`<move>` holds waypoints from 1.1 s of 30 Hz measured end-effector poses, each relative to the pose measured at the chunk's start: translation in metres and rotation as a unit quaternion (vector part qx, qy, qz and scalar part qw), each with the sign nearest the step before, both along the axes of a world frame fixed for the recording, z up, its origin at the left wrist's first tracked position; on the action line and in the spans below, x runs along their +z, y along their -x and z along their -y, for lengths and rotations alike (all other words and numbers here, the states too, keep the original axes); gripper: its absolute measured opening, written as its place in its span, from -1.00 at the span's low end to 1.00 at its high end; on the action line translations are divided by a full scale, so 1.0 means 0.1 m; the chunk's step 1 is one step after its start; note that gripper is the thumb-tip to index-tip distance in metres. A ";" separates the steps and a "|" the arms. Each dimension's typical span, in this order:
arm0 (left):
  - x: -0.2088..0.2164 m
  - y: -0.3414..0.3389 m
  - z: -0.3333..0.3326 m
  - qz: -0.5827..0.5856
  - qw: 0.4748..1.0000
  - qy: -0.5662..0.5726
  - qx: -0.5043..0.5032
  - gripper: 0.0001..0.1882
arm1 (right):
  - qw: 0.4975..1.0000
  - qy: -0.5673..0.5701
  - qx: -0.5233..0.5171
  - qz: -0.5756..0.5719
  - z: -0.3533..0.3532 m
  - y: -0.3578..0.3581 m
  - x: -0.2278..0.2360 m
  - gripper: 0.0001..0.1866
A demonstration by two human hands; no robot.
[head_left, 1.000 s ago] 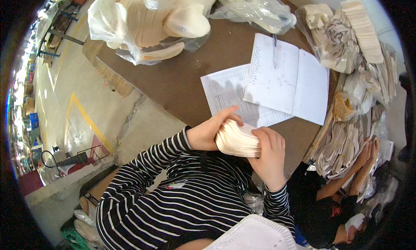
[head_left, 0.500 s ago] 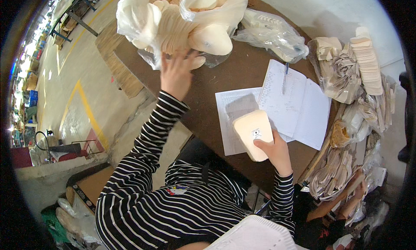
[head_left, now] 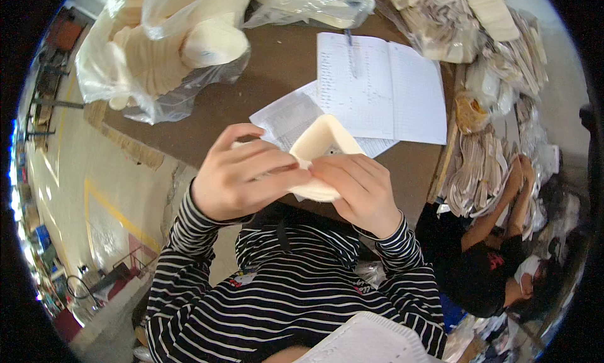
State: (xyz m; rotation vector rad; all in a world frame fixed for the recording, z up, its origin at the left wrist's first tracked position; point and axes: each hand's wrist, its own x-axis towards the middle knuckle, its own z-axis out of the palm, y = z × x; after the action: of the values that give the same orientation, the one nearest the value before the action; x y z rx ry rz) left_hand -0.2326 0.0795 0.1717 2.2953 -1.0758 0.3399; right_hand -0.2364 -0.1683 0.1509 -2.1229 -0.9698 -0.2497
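In front of my chest, both hands come together at some cream, rounded foam pads [head_left: 337, 134]. The pads are bent up into a curved shape, with a small dark printed mark partly showing inside. My right hand [head_left: 362, 188] is closed round their right and lower side. My left hand [head_left: 242, 174] has its fingers curled at the left edge, meeting the right fingertips; a bit of cream material shows behind it. How many pads are held is hidden by the fingers. At the table's far left, a clear plastic bag [head_left: 157, 102] holds many similar cream pieces.
An open notebook [head_left: 415, 89] lies over a printed sheet [head_left: 284, 119] on the brown table [head_left: 270, 61], with a pen [head_left: 350, 38] at its top. Another clear bag [head_left: 308, 7] sits behind. Bundled strips [head_left: 476, 174] line the right side. Another person [head_left: 484, 250] works at lower right.
My left hand has come back from the bag to meet the right hand. The pads, flat in my right hand before, are now bent between both hands. The view has shifted.
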 end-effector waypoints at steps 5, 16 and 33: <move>-0.34 0.05 0.05 -0.181 0.961 0.200 -0.065 -0.54 | 0.988 -0.143 -0.049 0.041 0.28 0.37 -0.23 -0.65; -0.76 -0.32 0.57 -0.358 0.906 0.180 0.135 -0.32 | 0.892 -0.125 -0.348 -0.260 0.23 0.61 -0.62 -0.57; -1.27 -0.17 0.43 -0.461 0.862 0.198 0.068 -0.22 | 0.914 0.123 -0.171 -0.346 0.33 0.13 -0.61 -0.17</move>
State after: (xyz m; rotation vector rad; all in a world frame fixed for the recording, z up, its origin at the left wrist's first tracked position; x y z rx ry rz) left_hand -0.2158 0.0366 0.0451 1.7890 -0.3052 -0.4354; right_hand -0.2496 -0.2017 0.0897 -2.3374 -0.2161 0.4604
